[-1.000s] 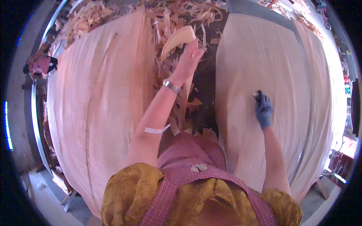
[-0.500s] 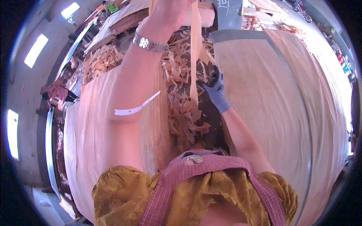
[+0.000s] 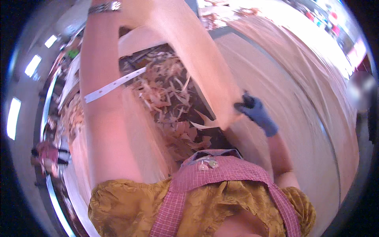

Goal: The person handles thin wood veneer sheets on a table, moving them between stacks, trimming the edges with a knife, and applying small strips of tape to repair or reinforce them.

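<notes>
A long, thin strip of pale wood veneer [image 3: 201,51] arches down from the upper edge to a torn, pointed end above my apron. My right hand [image 3: 252,108], in a grey-blue glove with dark fingertips, pinches the strip's right edge near that torn end. Reaching up on the left is my left forearm with a metal watch at the wrist; the hand itself is cut off by the upper edge. A narrow white strip with small holes [image 3: 114,85] crosses that forearm.
Torn veneer scraps [image 3: 169,94] fill the gap between two stacks. A wide stack of veneer sheets [image 3: 300,118] stands on the right, another lies under my left arm. At the far left is another person [image 3: 49,156].
My left hand has gone up and left out of the picture. My right hand has come nearer and rightward with the veneer, which now spreads wide between my arms. The view has turned.
</notes>
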`<action>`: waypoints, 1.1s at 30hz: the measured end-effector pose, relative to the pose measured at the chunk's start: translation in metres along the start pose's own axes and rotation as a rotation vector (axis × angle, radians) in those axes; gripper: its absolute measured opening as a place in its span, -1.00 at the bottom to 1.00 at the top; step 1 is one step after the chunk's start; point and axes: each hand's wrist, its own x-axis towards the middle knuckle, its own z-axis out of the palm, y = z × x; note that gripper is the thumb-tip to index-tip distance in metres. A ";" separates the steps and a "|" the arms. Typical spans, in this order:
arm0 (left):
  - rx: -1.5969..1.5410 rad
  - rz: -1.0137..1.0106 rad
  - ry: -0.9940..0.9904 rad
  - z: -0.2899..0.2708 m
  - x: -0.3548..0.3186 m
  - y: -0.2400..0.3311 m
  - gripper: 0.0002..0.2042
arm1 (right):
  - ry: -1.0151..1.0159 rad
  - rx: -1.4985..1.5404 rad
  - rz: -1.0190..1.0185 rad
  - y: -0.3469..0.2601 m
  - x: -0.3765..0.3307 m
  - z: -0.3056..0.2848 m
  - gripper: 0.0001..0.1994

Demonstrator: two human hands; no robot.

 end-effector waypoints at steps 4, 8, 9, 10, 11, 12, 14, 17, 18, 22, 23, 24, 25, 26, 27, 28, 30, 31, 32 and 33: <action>-0.095 -0.316 0.168 -0.001 -0.013 -0.102 -0.65 | 0.219 -0.054 0.088 -0.039 -0.098 -0.102 -0.60; -0.222 -0.668 0.256 0.025 -0.060 -0.225 -0.55 | 0.267 -0.211 0.295 -0.105 -0.202 -0.185 -0.57; -0.320 -0.739 0.225 0.039 -0.076 -0.278 -0.59 | 0.332 -0.399 0.510 -0.115 -0.225 -0.202 -0.55; -0.356 -0.776 0.225 0.034 -0.088 -0.296 -0.63 | 0.380 -0.387 0.495 -0.122 -0.236 -0.213 -0.54; -0.454 -0.909 0.219 0.063 -0.112 -0.351 -0.60 | 0.479 -0.393 0.545 -0.131 -0.254 -0.217 -0.53; -0.511 -1.022 0.227 0.087 -0.132 -0.382 -0.58 | 0.574 -0.480 0.584 -0.139 -0.267 -0.225 -0.54; -0.517 -1.043 0.234 0.114 -0.152 -0.429 -0.53 | 0.652 -0.655 0.582 -0.146 -0.262 -0.251 -0.54; -0.464 -1.150 0.351 0.154 -0.161 -0.478 -0.49 | 0.535 -0.721 0.546 -0.120 -0.254 -0.318 -0.54; -0.430 -1.199 0.410 0.164 -0.166 -0.488 -0.48 | 0.476 -0.629 0.606 -0.111 -0.244 -0.337 -0.53; -0.425 -1.234 0.378 0.049 -0.207 -0.435 -0.51 | 0.150 -0.468 0.880 -0.081 -0.258 -0.221 -0.49; -0.351 -1.199 0.426 0.024 -0.193 -0.458 -0.50 | 0.010 -0.326 0.999 -0.051 -0.251 -0.223 -0.49; -0.267 -1.166 0.483 0.000 -0.182 -0.477 -0.50 | 0.048 -0.295 1.034 -0.025 -0.244 -0.219 -0.47; -0.249 -1.179 0.435 0.010 -0.175 -0.483 -0.49 | 0.101 -0.319 0.877 0.005 -0.257 -0.215 -0.59; -0.235 -1.184 0.385 0.020 -0.166 -0.485 -0.49 | 0.134 -0.223 0.944 0.012 -0.260 -0.209 -0.60; -0.202 -1.193 0.384 0.015 -0.154 -0.499 -0.48 | 0.156 -0.129 0.990 0.021 -0.257 -0.212 -0.61; -0.177 -1.200 0.382 0.007 -0.137 -0.520 -0.47 | 0.163 -0.101 0.987 0.037 -0.260 -0.221 -0.61; -0.131 -1.230 0.344 0.016 -0.128 -0.554 -0.43 | 0.191 -0.044 1.003 0.060 -0.273 -0.224 -0.61; -0.104 -1.246 0.313 0.027 -0.124 -0.566 -0.41 | 0.175 -0.010 1.064 0.047 -0.267 -0.230 -0.60; -0.076 -1.260 0.279 0.039 -0.121 -0.578 -0.38 | 0.159 0.028 1.122 0.030 -0.262 -0.239 -0.59; -0.116 -1.299 0.245 0.051 -0.124 -0.591 -0.36 | 0.154 0.057 1.186 0.011 -0.260 -0.242 -0.59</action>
